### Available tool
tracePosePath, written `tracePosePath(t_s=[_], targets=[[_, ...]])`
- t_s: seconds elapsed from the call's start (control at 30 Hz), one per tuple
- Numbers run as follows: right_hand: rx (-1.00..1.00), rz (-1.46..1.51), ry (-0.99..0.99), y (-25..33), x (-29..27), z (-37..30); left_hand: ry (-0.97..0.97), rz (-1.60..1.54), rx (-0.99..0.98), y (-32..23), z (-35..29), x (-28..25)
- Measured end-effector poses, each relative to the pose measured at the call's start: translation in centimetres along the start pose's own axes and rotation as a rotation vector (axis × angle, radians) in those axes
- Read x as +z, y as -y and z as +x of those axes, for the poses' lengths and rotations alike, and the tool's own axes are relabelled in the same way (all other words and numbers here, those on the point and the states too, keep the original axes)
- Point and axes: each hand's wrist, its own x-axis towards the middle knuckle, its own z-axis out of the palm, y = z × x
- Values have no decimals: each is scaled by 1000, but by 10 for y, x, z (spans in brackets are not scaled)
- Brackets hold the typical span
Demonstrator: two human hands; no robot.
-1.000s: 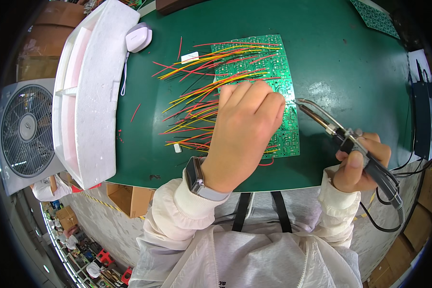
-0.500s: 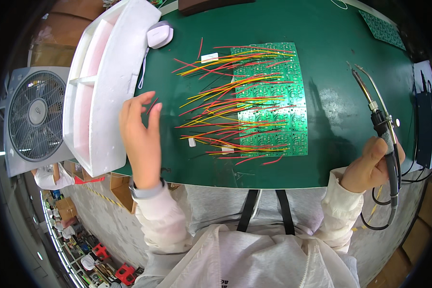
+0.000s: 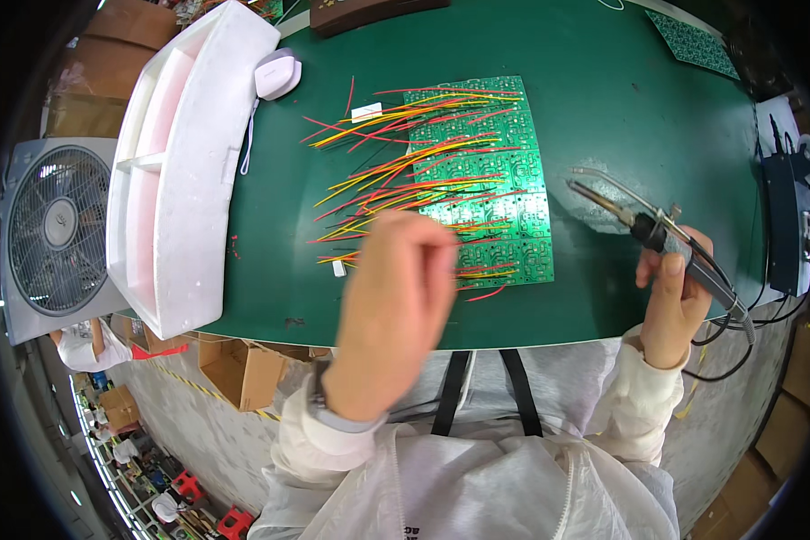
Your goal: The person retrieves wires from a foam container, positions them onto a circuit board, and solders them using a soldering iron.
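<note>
My right hand (image 3: 679,301) is wrapped round the handle of a soldering iron (image 3: 670,236), its tip pointing left above the table. A thin curved metal tube runs alongside the iron's shaft. My left hand (image 3: 396,297), slightly blurred, hovers over the near-left part of the green circuit boards (image 3: 533,202), fingers curled together. Whatever its fingertips hold is hidden. Rows of red, yellow and black wires (image 3: 405,162) lie across the boards, their loose ends reaching left over the table.
A white foam tray (image 3: 189,180) with pink-lined compartments stands left, beside a fan (image 3: 60,223). A small white device (image 3: 277,74) with a strap lies near it. Another board (image 3: 693,43) is at the far right; a dark box (image 3: 787,220) with cables stands at the right edge.
My left hand has moved right from beside the foam tray to the boards, its fingers closing. The soldering iron has tilted left and swung toward the boards. The view has shifted slightly.
</note>
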Motion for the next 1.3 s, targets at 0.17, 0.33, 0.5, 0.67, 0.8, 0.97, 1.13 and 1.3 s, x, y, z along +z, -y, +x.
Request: tracePosePath(t_s=[0.17,0.33,0.5,0.67,0.8,0.97,1.13,1.3], targets=[[68,150,73,9,-13,-8,77,-5,38,-11,10,29],[104,99,-15,20,-1,-14,25,166,174,-7,14,34],[-16,52,-76,3,6,-19,-44,119,194,-3,11,44],[-152,-22,-88,-5,6,-26,-23,124,142,1,12,47],[-173,-48,-97,-3,5,-28,-4,87,140,2,14,46],[-232,-115,-110,-9,4,-29,19,54,137,5,15,46],[-187,-96,-103,-7,5,-30,34,30,141,7,15,46],[-184,-104,-100,-6,6,-30,23,37,156,7,15,46]])
